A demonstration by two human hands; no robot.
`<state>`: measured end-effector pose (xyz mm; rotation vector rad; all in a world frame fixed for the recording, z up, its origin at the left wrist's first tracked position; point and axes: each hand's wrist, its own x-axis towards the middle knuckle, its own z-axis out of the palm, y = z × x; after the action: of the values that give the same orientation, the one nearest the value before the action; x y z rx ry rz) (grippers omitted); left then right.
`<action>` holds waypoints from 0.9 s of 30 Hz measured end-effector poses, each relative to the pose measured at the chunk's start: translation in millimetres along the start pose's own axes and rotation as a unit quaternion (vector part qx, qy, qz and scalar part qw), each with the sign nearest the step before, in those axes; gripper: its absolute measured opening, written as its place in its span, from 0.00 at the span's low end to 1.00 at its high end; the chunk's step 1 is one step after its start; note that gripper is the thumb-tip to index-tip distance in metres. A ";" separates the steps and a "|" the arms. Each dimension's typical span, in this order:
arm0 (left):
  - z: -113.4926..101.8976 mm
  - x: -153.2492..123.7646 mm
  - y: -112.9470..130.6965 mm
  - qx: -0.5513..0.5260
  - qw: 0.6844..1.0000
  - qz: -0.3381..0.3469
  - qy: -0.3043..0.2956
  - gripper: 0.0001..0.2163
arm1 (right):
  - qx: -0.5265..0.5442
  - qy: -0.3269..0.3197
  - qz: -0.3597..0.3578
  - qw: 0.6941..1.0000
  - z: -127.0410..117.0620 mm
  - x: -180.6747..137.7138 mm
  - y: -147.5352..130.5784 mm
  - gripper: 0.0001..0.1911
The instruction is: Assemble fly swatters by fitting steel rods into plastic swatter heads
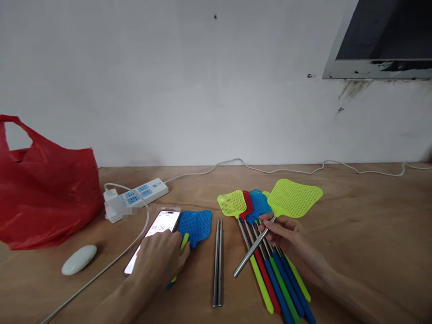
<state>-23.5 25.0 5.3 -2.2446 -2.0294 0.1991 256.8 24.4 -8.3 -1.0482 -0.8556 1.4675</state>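
My right hand pinches the metal rod of a yellow-green fly swatter, its mesh head up and the bare rod end pointing down left. Below it lies a fanned pile of fly swatters with yellow-green, red, blue and green handles. My left hand has its fingers closed around a yellow-green handle, whose middle is hidden by the hand. A blue swatter head lies just beyond those fingers, with a blue handle tip below. Two metal rods lie side by side between my hands.
A lit phone lies partly under my left hand. Left of it are a white cable, a white oval object, a power strip with a plugged-in charger, and a red plastic bag. A cord runs along the wall.
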 end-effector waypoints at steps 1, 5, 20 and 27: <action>2.7 0.6 -0.9 0.000 1.000 0.002 -0.002 0.19 | -0.001 -0.002 0.004 1.000 1.3 0.1 -0.8 0.19; 9.2 2.3 -4.6 0.009 1.000 0.017 -0.013 0.18 | -0.005 -0.010 0.004 1.000 4.5 0.5 -0.9 0.19; 3.8 -1.1 -11.1 -0.082 0.989 0.112 0.054 0.11 | -0.107 -0.107 0.069 0.986 13.2 -6.4 -0.1 0.27; 9.8 6.6 -8.1 -0.337 0.917 0.144 0.156 0.26 | -0.051 -0.263 0.223 0.937 10.6 -15.3 -3.2 0.17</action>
<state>-32.5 32.3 -3.1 -2.7042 -1.7538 -0.9187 248.3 10.1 0.8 -0.9768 -1.1240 2.1694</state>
